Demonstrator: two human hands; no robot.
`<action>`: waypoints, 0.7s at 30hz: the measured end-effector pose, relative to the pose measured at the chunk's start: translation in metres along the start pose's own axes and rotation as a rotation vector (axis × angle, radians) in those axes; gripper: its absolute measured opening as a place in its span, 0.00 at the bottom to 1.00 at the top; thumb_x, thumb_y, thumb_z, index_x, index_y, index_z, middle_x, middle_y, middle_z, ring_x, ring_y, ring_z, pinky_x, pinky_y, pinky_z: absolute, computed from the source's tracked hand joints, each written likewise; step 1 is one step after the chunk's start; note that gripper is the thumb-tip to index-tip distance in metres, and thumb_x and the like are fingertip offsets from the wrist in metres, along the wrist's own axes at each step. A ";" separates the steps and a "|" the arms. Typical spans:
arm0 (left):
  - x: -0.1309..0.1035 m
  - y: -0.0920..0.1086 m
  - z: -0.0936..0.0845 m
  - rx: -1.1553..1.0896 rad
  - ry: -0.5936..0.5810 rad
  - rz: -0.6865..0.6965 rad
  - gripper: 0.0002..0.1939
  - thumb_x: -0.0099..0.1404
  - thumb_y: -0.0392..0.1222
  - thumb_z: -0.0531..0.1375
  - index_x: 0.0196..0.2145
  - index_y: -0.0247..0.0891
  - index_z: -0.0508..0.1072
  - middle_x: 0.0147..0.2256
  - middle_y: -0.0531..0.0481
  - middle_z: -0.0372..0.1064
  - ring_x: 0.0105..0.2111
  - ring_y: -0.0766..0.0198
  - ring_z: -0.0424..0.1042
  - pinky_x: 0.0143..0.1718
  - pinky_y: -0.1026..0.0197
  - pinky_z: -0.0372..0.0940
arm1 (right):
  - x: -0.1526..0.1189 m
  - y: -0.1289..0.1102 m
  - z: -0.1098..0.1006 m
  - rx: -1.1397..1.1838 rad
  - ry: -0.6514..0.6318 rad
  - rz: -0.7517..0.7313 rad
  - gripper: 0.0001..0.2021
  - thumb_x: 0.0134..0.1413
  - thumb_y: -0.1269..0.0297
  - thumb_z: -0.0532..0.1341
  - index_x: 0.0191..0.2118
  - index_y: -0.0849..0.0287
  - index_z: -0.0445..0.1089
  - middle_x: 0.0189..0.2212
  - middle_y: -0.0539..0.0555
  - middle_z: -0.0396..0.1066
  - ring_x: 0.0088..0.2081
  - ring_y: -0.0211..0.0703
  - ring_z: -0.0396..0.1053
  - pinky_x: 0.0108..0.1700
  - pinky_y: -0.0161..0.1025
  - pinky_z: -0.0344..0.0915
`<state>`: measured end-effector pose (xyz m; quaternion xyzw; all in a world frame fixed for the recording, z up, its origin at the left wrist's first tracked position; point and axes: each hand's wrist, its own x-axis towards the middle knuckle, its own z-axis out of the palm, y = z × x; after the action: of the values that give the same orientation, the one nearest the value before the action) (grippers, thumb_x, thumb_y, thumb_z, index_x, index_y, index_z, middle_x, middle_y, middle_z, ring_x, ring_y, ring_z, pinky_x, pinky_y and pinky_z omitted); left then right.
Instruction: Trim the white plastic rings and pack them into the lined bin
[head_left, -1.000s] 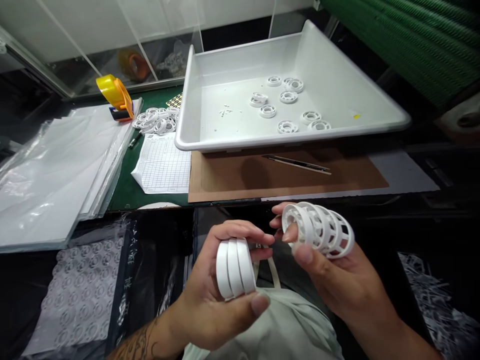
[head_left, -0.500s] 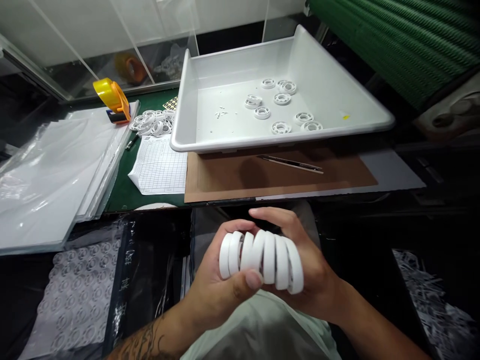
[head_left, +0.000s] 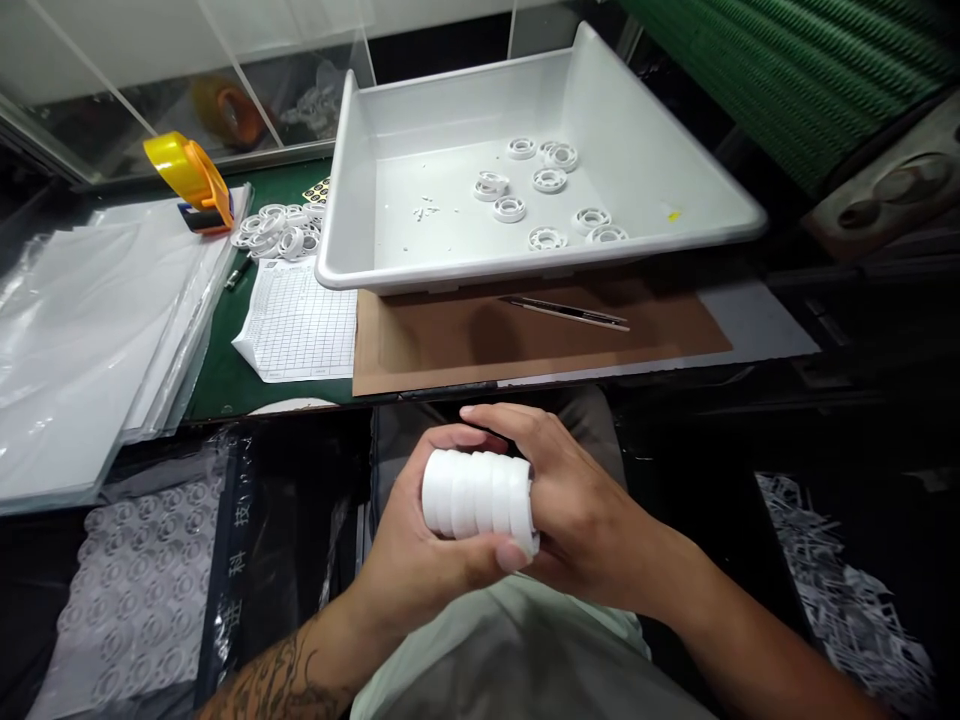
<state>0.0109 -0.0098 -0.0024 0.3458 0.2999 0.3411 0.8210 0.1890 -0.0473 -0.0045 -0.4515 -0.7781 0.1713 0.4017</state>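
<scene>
A short, roughly cylindrical stack of white plastic rings (head_left: 480,495) is held in front of the torso, below the near edge of a green-topped table (head_left: 214,375). The stack is laid nearly horizontal, its rings set side by side. It is gripped by the left hand (head_left: 409,560): the thumb is laid along the near lower side, and the fingers are curved behind. The right hand (head_left: 581,510) is placed against the stack's right end; its index finger is extended above the far side. Because its other fingers are largely concealed, whether the right grip is closed cannot be told.

On the table, a large white plastic tray (head_left: 450,120) is supported; loose white rings (head_left: 550,187) are scattered over its floor, with small white fragments (head_left: 426,211) and a yellow scrap (head_left: 674,216). In front of the tray, a brown cardboard sheet (head_left: 420,350) is exposed, on which a slender dark-and-pale tool (head_left: 570,312) is laid. Left of the tray, a white paper sheet printed with a grid (head_left: 304,330) and a heap of white rings (head_left: 274,228) are seen. Farther left, an orange tape dispenser with a yellow roll (head_left: 187,175) is rested on plastic-covered white sheets (head_left: 105,310). At lower right, thin white plastic strips (head_left: 847,590) are piled.
</scene>
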 end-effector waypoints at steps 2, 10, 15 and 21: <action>0.001 0.001 0.000 -0.013 0.016 0.012 0.31 0.48 0.37 0.81 0.47 0.43 0.77 0.46 0.51 0.78 0.41 0.65 0.78 0.41 0.68 0.74 | 0.001 -0.002 -0.002 -0.020 -0.046 0.005 0.27 0.72 0.55 0.64 0.67 0.65 0.62 0.63 0.71 0.65 0.64 0.63 0.65 0.62 0.59 0.69; 0.000 0.004 0.002 -0.246 0.052 -0.079 0.25 0.56 0.42 0.78 0.48 0.44 0.76 0.45 0.51 0.79 0.43 0.62 0.79 0.45 0.63 0.74 | -0.006 -0.009 -0.025 0.045 0.064 0.016 0.08 0.70 0.66 0.66 0.52 0.60 0.76 0.65 0.66 0.63 0.64 0.58 0.66 0.61 0.50 0.70; -0.002 0.006 0.003 -0.292 -0.012 -0.080 0.20 0.61 0.45 0.75 0.49 0.45 0.77 0.45 0.51 0.79 0.43 0.61 0.80 0.44 0.63 0.74 | -0.009 -0.013 -0.033 -0.001 0.250 -0.005 0.09 0.65 0.72 0.68 0.49 0.59 0.77 0.57 0.61 0.70 0.55 0.51 0.73 0.53 0.44 0.75; -0.004 0.005 0.001 -0.282 -0.048 -0.108 0.21 0.63 0.48 0.73 0.51 0.47 0.75 0.47 0.50 0.79 0.48 0.51 0.82 0.50 0.53 0.75 | -0.009 -0.011 -0.030 -0.026 0.249 -0.102 0.07 0.65 0.72 0.67 0.47 0.59 0.78 0.53 0.62 0.71 0.49 0.52 0.74 0.47 0.49 0.77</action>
<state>0.0074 -0.0108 0.0027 0.2185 0.2475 0.3267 0.8856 0.2088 -0.0634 0.0170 -0.4341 -0.7464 0.0831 0.4975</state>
